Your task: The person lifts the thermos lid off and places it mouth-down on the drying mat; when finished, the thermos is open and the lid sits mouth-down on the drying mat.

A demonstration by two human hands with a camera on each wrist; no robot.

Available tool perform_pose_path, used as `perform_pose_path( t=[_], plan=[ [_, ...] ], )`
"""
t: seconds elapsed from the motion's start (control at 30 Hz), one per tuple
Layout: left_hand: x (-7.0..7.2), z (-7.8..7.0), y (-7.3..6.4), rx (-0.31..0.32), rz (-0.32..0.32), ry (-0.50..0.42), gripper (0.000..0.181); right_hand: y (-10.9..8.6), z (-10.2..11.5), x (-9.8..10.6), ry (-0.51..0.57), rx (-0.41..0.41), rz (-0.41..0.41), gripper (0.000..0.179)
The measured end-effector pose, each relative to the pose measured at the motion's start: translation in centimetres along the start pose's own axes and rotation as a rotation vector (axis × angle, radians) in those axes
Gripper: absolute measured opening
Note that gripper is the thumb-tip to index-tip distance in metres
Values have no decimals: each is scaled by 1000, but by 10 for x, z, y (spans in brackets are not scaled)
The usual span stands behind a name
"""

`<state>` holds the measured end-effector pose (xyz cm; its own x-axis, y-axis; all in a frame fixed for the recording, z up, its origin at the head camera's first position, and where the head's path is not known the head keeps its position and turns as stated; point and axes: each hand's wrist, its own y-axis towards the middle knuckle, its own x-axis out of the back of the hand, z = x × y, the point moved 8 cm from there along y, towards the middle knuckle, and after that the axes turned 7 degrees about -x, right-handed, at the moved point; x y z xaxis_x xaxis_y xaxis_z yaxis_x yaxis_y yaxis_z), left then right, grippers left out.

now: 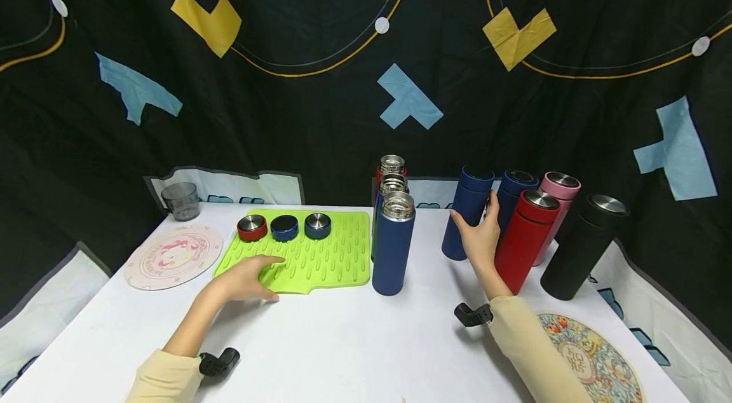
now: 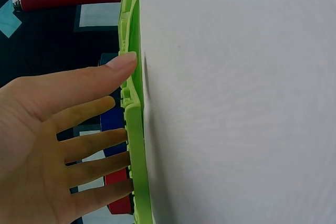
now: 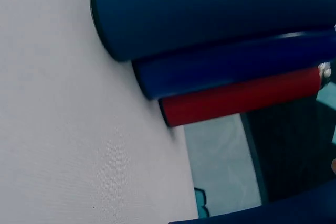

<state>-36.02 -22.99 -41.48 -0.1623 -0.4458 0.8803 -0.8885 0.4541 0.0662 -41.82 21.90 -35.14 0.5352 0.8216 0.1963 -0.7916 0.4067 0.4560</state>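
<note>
Black cloth [image 1: 320,136] fills the back of my feed, white table [image 1: 343,352] in front. Green mat [image 1: 343,263] sits left of centre, pink round mat [image 1: 174,257] just left of it, patterned round mat [image 1: 612,362] near right. Capped, right side: black bottle [image 1: 580,257], red bottle [image 1: 523,244], pink bottle [image 1: 563,192], two dark blue bottles [image 1: 473,196]. Mid-table, front-to-back row, uncapped: navy bottle [image 1: 393,257], bright blue bottle [image 3: 226,66], second red bottle [image 3: 236,98]. Right hand [image 1: 482,241]: thumb one side of the leftmost capped dark blue, fingers other side; I can't tell if it grips. Left hand [image 1: 246,279]: fingers spread, holding nothing, at green mat's front edge; contact unclear to me. Grey tumbler [image 1: 182,203], back left. Smallest: red lid [image 1: 252,229], blue lid [image 1: 284,229], navy lid [image 1: 317,227], lined up on green mat.
</note>
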Motion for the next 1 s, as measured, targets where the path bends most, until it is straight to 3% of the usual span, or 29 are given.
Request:
perform_pose_path(
  t=[0.27,0.67,0.87,1.0],
  plan=[
    [-1,-3,0,-39,2,16,76,10,-14,-4,-27,-24,-70,78],
    [-2,-6,0,-52,-5,26,77,2,-13,2,44,48,-126,77],
    [12,-21,2,-142,-94,30,69,-5,2,8,21,87,-112,77],
    [25,-39,3,-193,-172,0,60,-7,23,11,21,103,-50,77]
  ],
)
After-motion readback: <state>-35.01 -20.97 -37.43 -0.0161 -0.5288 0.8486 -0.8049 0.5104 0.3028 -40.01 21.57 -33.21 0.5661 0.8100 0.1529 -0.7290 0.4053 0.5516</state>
